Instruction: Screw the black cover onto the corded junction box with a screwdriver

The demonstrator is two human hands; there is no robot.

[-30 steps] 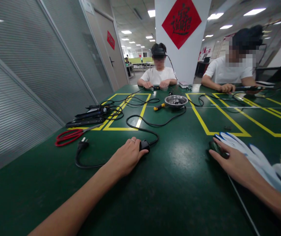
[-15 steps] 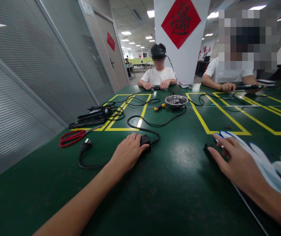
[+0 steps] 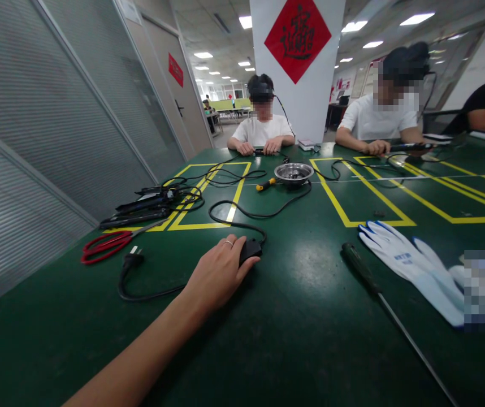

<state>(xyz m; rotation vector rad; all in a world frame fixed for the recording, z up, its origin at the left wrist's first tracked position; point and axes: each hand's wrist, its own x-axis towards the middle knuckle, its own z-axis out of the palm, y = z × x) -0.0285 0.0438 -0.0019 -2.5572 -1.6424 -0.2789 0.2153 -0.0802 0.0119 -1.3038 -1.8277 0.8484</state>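
Observation:
My left hand (image 3: 221, 265) is closed around a small black block (image 3: 251, 249) on a power cord, its thumb along the near side; much of the block is under the fingers. A two-pin plug (image 3: 133, 257) lies left of the wrist, and its cord runs under the hand. From the block's far side a black cable (image 3: 263, 213) curls away toward a steel bowl. My right hand is out of view. On the right lies a screwdriver (image 3: 361, 268) with a dark green handle and long shaft, beside a white-and-blue glove (image 3: 407, 260).
Red-handled scissors (image 3: 107, 247) lie at the left, near a pile of black parts and cables (image 3: 144, 206). The steel bowl (image 3: 293, 173) holds small dark items, with a yellow-and-black tool (image 3: 265, 184) beside it. Across the green table (image 3: 293, 339), people (image 3: 262, 133) handle dark objects.
My right hand has left the view from above the screwdriver and glove, which now show fully. My left hand stays on the block. The view has shifted slightly right.

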